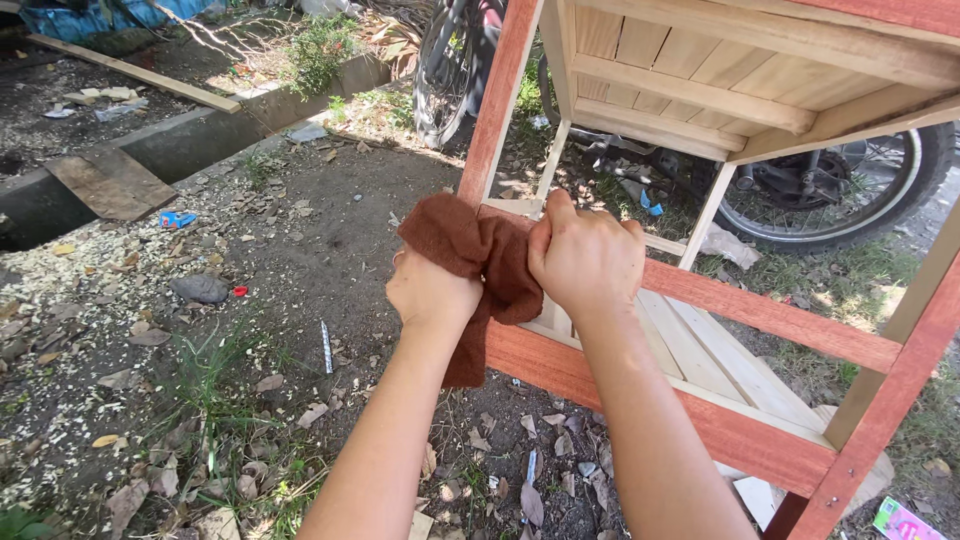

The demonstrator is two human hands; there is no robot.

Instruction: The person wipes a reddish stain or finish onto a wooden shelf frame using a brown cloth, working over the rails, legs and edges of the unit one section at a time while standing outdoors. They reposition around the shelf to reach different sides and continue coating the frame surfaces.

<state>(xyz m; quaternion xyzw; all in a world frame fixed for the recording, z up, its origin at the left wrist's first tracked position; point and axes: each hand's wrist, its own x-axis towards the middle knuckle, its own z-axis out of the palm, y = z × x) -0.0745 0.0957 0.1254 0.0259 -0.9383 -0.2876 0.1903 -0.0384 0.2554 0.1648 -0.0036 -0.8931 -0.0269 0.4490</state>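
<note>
Both my hands grip a brown cloth at the corner of a wooden shelf frame. My left hand holds the cloth's lower left part from beneath. My right hand clutches its right side, pressed against the red-stained rail. A flap of cloth hangs down over the lower red rail. The frame has red-stained legs and rails and pale unstained slats on the bottom shelf.
A motorcycle stands behind the frame, its front wheel at the top middle and rear wheel at right. Dirt ground with sawdust, dry leaves and litter lies to the left. A concrete gutter with planks runs across the upper left.
</note>
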